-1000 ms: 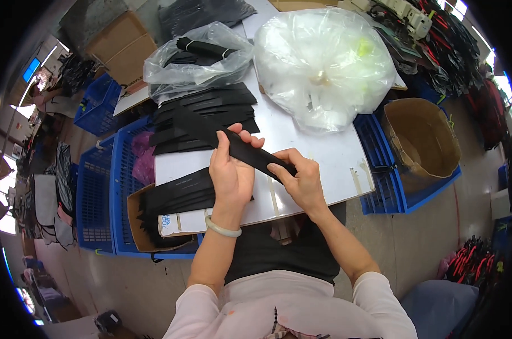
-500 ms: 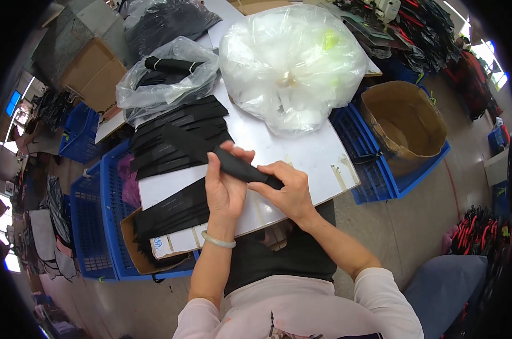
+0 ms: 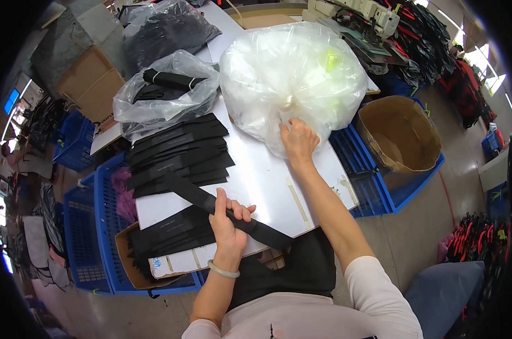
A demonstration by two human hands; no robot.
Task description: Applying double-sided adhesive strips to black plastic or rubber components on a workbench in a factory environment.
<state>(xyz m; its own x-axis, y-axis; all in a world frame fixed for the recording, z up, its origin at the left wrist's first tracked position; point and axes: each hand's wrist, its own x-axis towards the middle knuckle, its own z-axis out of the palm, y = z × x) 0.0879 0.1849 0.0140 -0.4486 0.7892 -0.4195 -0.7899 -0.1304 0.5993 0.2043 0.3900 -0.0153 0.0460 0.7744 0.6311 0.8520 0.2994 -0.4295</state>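
A long black fabric strip (image 3: 197, 195) slants across my left hand (image 3: 229, 226), whose fingers curl round its middle. One end of the strip lies over the stacked strips; the other hangs at the table's near edge. My right hand (image 3: 300, 141) reaches out to the lower front of a big clear plastic bag (image 3: 261, 68) with whitish contents. Its fingers are bent together against the plastic, and what they pinch, if anything, is hidden. A fanned pile of black strips (image 3: 177, 152) lies left on the white table (image 3: 267, 198), with another pile (image 3: 171, 231) nearer me.
An open clear bag (image 3: 154, 116) with a tied black bundle stands behind the piles. Blue crates (image 3: 106, 226) flank the table on the left. At right, a cut-open cardboard box (image 3: 400, 133) sits in a blue crate. A sewing machine (image 3: 374, 20) stands far right.
My right hand has let go of the strip and moved forward to the big bag. The strip now stretches out flatter in my left hand, which sits lower in view.
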